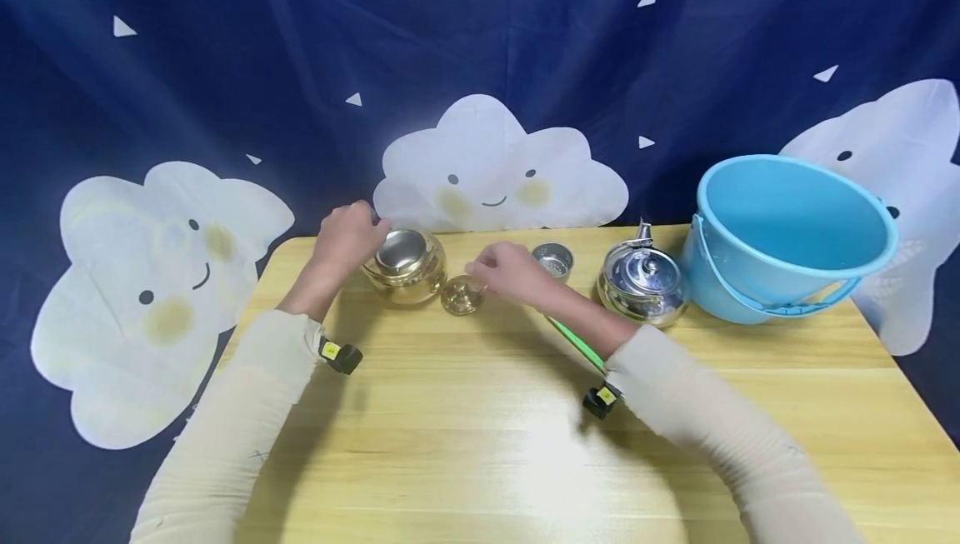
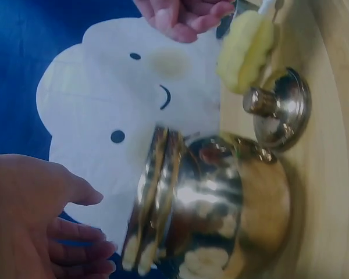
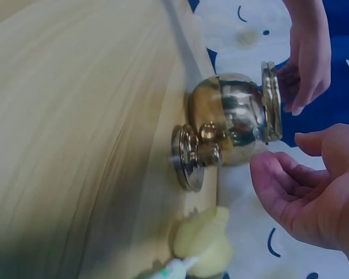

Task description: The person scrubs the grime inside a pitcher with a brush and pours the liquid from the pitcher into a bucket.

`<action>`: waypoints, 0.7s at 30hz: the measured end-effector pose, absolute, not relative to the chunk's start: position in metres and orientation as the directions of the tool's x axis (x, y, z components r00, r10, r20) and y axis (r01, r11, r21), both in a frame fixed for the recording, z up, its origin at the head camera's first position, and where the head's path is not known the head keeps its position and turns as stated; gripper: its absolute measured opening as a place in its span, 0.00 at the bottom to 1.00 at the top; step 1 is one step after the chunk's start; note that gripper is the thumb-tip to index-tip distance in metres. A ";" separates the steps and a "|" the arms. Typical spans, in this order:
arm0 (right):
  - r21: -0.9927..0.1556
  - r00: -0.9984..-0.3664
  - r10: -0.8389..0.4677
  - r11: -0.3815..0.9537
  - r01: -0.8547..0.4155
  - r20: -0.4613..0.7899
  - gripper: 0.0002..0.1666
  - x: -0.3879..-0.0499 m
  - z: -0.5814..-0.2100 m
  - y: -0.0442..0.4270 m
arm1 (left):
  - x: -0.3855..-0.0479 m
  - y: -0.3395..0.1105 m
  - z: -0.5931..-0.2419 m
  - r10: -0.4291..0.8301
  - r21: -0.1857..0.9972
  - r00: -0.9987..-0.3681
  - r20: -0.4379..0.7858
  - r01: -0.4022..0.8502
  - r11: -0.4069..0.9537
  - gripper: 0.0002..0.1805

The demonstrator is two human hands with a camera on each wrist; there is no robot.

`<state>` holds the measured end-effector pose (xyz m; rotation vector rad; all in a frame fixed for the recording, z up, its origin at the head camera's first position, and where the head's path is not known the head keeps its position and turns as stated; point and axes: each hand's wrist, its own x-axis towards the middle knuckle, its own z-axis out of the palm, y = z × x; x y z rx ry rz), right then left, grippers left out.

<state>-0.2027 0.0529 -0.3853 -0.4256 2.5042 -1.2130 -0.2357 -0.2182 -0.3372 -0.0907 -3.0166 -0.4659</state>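
A shiny gold-coloured pot stands at the back left of the table, its round mouth facing up. My left hand hovers beside the pot's rim, thumb and fingers apart, with nothing held in the left wrist view. Right of the pot lies its knobbed metal lid, flat on the wood with the knob up. Over by the lid, my right hand is raised, its fingers loosely bent and holding nothing in the right wrist view. Below that hand lies a yellow sponge brush; its green handle runs under my forearm.
A perforated metal strainer sits at the back edge, right of my right hand. Further right are a silver teapot with its lid on and a large light-blue bucket. A dark blue cloud-print curtain hangs behind the table.
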 end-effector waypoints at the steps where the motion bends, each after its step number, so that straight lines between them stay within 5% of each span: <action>1: -0.792 -0.904 -0.399 0.597 -0.126 -0.157 0.22 -0.200 -0.384 0.058 | -0.236 -0.215 -0.336 0.047 0.300 -0.995 0.094 0.073 0.951 0.20; 21: -0.658 -0.940 -0.339 0.700 -0.279 0.038 0.19 -0.161 -0.374 0.147 | -0.243 -0.144 -0.330 0.153 0.398 -0.981 0.116 0.187 0.898 0.15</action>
